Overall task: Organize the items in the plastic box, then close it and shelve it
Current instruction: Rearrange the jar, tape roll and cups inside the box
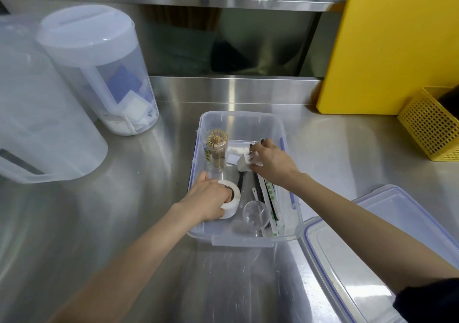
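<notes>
A clear plastic box [250, 121] with purple-edged latches sits open on the steel counter. Inside, my left hand [208, 199] grips a white roll of tape [229, 202] at the box's near left. My right hand [269, 160] holds a small white block [244, 161] near the box's middle right. A clear tube with a bamboo whisk [215, 150] stands upright at the far left of the box. A small clear cup [255, 214], a white spoon [255, 193] and long wrapped straws [270, 206] lie along the right side. The box's lid [367, 255] lies on the counter to the right.
Two large translucent pitchers, one [99, 69] and a nearer one [37, 114], stand at the left. A yellow cutting board [392, 49] leans at the back right beside a yellow perforated basket [432, 126]. A steel shelf [236, 2] runs above the counter's back.
</notes>
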`<state>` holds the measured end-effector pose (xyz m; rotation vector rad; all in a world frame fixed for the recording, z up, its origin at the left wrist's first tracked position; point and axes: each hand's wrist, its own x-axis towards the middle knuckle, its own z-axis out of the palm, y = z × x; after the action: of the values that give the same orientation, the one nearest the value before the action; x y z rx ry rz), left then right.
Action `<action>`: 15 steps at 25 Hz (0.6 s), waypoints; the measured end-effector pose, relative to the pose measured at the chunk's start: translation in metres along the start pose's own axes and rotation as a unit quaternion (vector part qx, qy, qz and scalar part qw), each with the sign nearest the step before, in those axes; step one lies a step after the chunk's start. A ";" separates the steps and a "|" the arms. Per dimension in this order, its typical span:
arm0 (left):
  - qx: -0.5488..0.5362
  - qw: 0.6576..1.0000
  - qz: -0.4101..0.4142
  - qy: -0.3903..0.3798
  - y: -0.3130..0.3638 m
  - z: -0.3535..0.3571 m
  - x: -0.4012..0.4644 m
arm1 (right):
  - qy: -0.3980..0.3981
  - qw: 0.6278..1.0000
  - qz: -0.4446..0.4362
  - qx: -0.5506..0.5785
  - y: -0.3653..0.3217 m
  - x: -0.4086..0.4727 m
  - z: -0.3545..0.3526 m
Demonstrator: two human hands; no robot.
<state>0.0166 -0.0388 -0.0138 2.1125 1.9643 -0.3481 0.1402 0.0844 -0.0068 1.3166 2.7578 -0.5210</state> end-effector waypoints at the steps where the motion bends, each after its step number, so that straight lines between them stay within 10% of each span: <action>1: 0.006 1.000 0.002 -0.015 0.002 0.002 -0.004 | -0.002 1.000 -0.001 0.002 -0.002 -0.004 0.001; 15: -0.063 0.991 0.003 -0.116 0.004 0.005 -0.016 | -0.050 0.999 -0.014 -0.007 -0.025 -0.035 0.006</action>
<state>0.0193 -0.0558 -0.0133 1.9060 1.7989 -0.4361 0.1428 0.0415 0.0014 1.2153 2.6979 -0.5524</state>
